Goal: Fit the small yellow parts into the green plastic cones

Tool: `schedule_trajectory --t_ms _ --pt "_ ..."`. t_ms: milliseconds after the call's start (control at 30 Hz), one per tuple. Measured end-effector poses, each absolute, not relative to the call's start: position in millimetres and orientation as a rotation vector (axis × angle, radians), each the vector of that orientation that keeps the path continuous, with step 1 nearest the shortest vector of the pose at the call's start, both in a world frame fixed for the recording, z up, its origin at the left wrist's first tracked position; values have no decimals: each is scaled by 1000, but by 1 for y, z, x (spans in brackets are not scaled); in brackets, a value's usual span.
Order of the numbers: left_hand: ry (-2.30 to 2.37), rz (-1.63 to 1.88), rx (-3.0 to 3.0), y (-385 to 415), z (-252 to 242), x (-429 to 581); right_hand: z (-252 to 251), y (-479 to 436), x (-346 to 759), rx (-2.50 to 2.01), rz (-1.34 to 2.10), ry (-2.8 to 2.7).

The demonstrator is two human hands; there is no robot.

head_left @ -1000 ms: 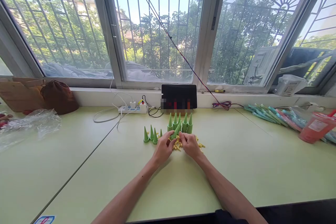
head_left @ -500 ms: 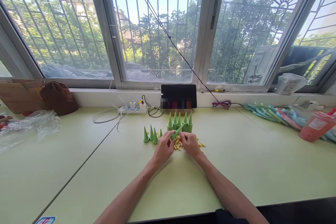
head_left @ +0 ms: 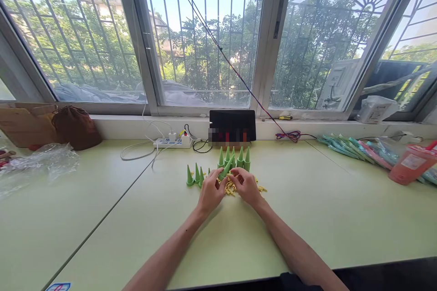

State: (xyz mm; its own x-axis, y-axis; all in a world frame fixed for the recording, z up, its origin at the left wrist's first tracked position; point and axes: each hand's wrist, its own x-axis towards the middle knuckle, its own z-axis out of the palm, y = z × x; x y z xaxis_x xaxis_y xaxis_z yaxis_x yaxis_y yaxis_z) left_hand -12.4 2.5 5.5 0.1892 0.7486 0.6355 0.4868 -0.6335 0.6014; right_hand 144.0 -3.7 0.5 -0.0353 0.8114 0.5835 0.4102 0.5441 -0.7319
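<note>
My left hand (head_left: pixel 210 191) pinches a tilted green cone (head_left: pixel 226 168) by its wide end, tip pointing up and to the right. My right hand (head_left: pixel 246 186) is closed beside it, fingertips pressed together at the cone's base; what they hold is too small to make out. Under both hands lies a scatter of small yellow pieces (head_left: pixel 232 187). Behind the hands stands a cluster of upright green cones (head_left: pixel 243 159). A smaller group of upright green cones (head_left: pixel 194 175) stands to the left.
A black device (head_left: pixel 232 126) leans against the window sill behind the cones, with a white power strip (head_left: pixel 172 141) and cables left of it. A brown pouch (head_left: pixel 76 125) and clear plastic bag (head_left: pixel 41 160) lie far left. Coloured packets (head_left: pixel 355 149) and a red cup (head_left: pixel 411 164) sit right.
The cone in my left hand has tilted more upright and shifted slightly left and back. My right fingers have come up to its base from the yellow pieces.
</note>
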Motion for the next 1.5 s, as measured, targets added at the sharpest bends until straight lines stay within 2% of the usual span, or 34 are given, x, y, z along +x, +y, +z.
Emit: schedule_trajectory --t_ms 1500 --pt "1060 1296 1978 -2 1 -12 -3 -3 144 -1068 392 -1849"
